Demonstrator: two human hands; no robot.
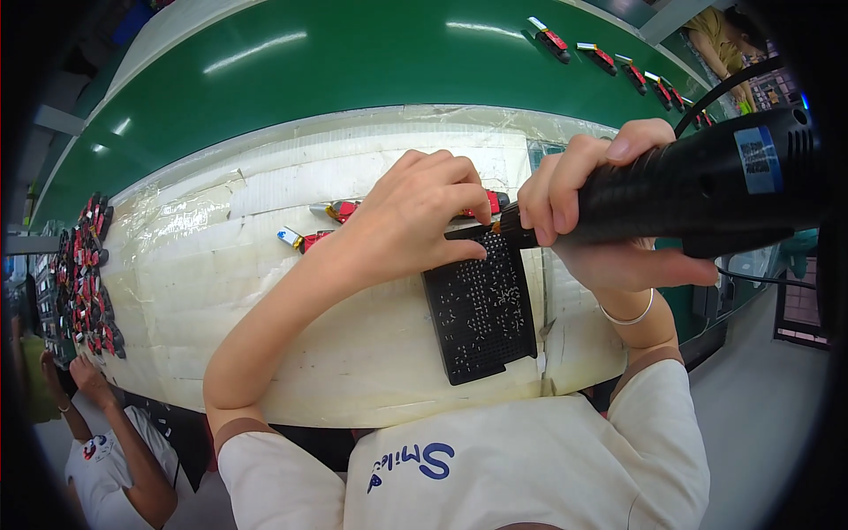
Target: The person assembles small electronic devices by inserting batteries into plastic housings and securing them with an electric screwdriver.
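Observation:
My right hand is wrapped round a black electric screwdriver, which points to the left over the work mat. Its tip end comes close to the fingers of my left hand. These fingers are curled over a small red-and-black device, which they partly hide. Just below both hands lies a black screw tray with many tiny screws in its rows of holes. Two more red devices with silver ends, one upper device and one lower device, lie beside my left forearm.
A green belt or tabletop curves beyond the pale taped mat, with several red devices in a row at its far right. Many more are heaped at the left edge. A co-worker's hand is near that heap.

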